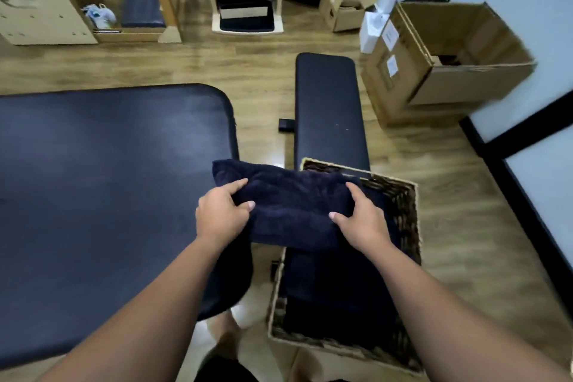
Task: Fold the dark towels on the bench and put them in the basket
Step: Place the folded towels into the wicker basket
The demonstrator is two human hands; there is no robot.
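- Now the folded dark towel (288,205) is held between both hands, partly over the near-left rim of the wicker basket (414,220) and partly over the gap beside it.
- Left hand (221,214) grips the towel's left end, fingers curled over the top and thumb on the near face; right hand (361,222) clamps the right end the same way.
- Inside the basket, other dark towels (335,295) already lie stacked.
- To do this step well, I judge the towel should travel right until it sits squarely above the basket, kept level so the fold holds.
- Lowering it onto the stack before letting go should prevent it unfolding.
- The large bench (108,180), left of the basket, shows no towels.
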